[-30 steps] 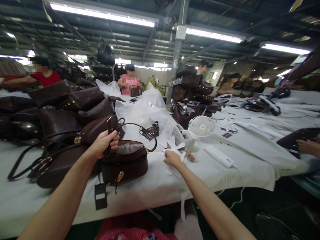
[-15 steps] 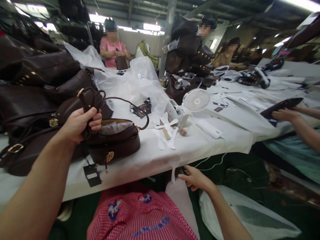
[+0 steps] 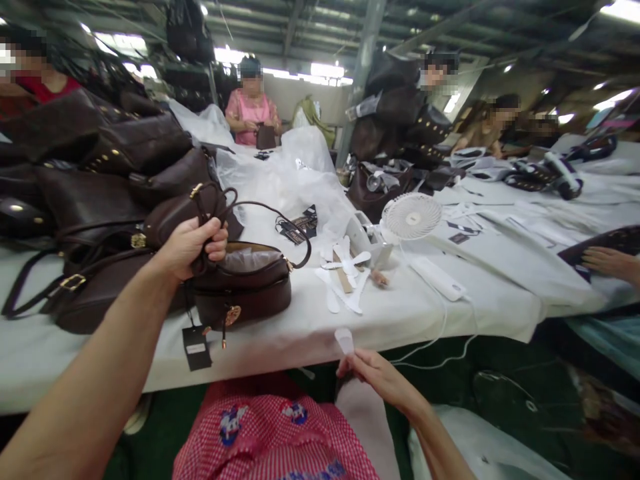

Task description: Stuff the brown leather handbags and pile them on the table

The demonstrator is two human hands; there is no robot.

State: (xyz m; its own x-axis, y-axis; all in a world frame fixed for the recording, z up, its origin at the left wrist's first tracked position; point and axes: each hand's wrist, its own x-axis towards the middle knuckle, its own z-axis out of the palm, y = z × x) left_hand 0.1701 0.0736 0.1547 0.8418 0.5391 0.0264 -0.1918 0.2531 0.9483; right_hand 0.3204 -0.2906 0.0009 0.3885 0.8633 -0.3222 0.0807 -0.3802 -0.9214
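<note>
My left hand (image 3: 196,247) is closed round the dark brown strap (image 3: 265,208) of a handbag. That handbag (image 3: 245,293) stands on the table edge with its top open and clear plastic showing inside. A gold charm and a black hang tag (image 3: 197,348) dangle at its front. Low by the table's front edge, my right hand (image 3: 377,377) pinches a white strip (image 3: 344,340) with a rounded end, tipped upward. More white strips (image 3: 345,280) lie crossed on a small piece of brown card just beyond that hand.
Brown bags (image 3: 95,180) are heaped at the left. A white fan (image 3: 413,216) and a white power strip (image 3: 440,279) with cables stand right of centre. Crumpled plastic (image 3: 280,173) and black tags (image 3: 300,223) lie behind. A co-worker's hand (image 3: 613,261) rests on a dark piece at right.
My right hand has closed on the white strip that hung at the table edge and raised it slightly. My left hand still grips the strap; the whole view has shifted left.
</note>
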